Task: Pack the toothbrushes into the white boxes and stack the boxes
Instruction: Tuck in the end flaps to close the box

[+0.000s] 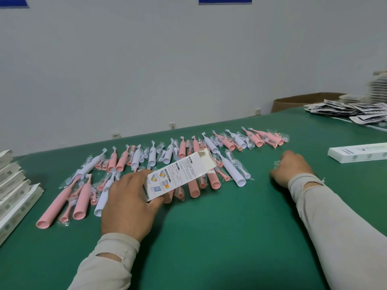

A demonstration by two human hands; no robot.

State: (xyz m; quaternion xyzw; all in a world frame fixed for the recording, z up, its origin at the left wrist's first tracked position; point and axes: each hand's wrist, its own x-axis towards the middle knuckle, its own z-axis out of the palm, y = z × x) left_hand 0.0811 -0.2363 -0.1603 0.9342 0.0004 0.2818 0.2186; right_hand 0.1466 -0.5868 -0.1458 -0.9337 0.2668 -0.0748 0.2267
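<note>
My left hand (127, 204) grips a white printed box (178, 174) by its near end; the box's far flap is open and it hovers over the toothbrushes. Several pink and white toothbrushes (146, 164) in clear wrappers lie in rows across the green table (209, 237). My right hand (292, 167) is curled with its knuckles on the table, to the right of the rows, and pinches a small piece of clear wrapper (277, 163). A closed white box (358, 154) lies flat at the far right.
A stack of white boxes (14, 189) leans at the left table edge. Black-and-white printed leaflets (351, 111) are piled at the back right, beside a brown cardboard box (297, 102). A white wall stands behind the table.
</note>
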